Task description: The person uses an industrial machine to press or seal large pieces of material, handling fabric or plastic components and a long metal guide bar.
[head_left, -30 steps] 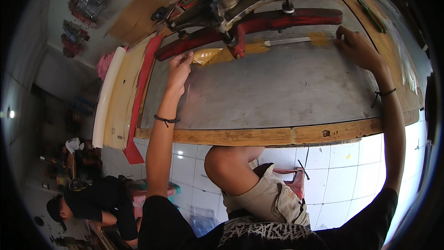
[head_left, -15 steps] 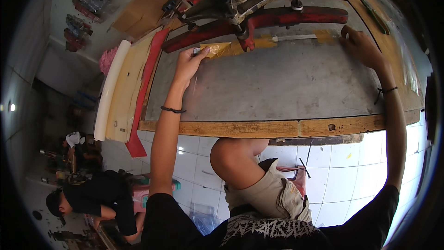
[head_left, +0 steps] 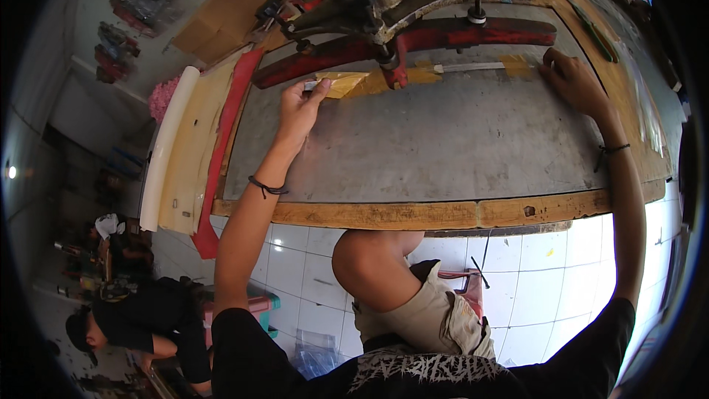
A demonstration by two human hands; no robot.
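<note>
Item: your left hand point(head_left: 297, 107), upper centre-left of the frame, fingers pinched closed on a small pale strip point(head_left: 312, 85) just beside a yellow sheet point(head_left: 341, 83).
Item: your right hand point(head_left: 572, 80), upper right, fingers curled and pressed flat on the grey bench point(head_left: 443, 140), touching the yellow tape point(head_left: 517, 66) at the end of a thin metal bar point(head_left: 473, 68).
Item: red-armed machine point(head_left: 413, 33), top centre, above both hands.
Item: wooden edge point(head_left: 443, 214), centre.
Item: another person point(head_left: 140, 321), lower left.
</note>
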